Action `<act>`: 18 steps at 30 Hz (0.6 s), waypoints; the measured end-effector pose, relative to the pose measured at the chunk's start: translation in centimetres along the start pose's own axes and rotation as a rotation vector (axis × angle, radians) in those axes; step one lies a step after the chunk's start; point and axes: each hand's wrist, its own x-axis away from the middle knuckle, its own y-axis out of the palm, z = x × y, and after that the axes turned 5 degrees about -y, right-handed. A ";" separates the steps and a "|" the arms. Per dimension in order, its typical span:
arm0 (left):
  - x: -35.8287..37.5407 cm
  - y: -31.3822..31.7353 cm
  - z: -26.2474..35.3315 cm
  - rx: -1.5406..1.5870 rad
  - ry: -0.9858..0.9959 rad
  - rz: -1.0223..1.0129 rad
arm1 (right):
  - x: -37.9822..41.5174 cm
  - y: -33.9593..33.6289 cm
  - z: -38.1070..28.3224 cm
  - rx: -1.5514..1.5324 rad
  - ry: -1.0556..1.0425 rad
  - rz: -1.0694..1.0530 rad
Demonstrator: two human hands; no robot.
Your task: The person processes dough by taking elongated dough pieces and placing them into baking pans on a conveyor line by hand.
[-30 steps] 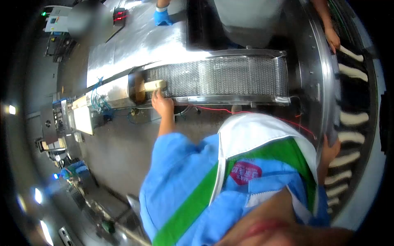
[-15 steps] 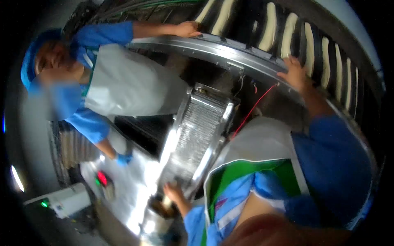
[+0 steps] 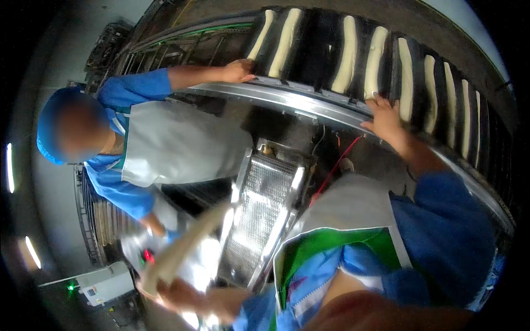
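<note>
My left hand [image 3: 185, 298] is closed around one end of a long, pale dough strip [image 3: 190, 245], smeared by motion, that stretches up and to the right beside the metal mesh conveyor [image 3: 262, 198]. My right hand [image 3: 387, 118] lies palm down with its fingers apart over the metal rail [image 3: 295, 100]. Its fingertips are at the near end of a dough strip [image 3: 376, 60] lying in a dark grooved tray [image 3: 317, 52]. Several more strips lie in the grooves on both sides of it.
A co-worker in a blue cap and grey apron [image 3: 171, 143] stands at the left, one hand [image 3: 238, 70] on the rail. A red cord [image 3: 338, 166] hangs below the rail. At the lower left are a shiny metal table [image 3: 132, 248] and a white machine box [image 3: 106, 284].
My left hand has moved left and down from the conveyor's lower end, and a long dough strip now shows in it. My right hand stays at the rail. The view has shifted slightly.
</note>
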 end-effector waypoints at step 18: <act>22.4 47.1 -15.1 -0.548 0.430 -1.295 | -2.8 -0.9 5.8 -0.115 -0.223 -0.127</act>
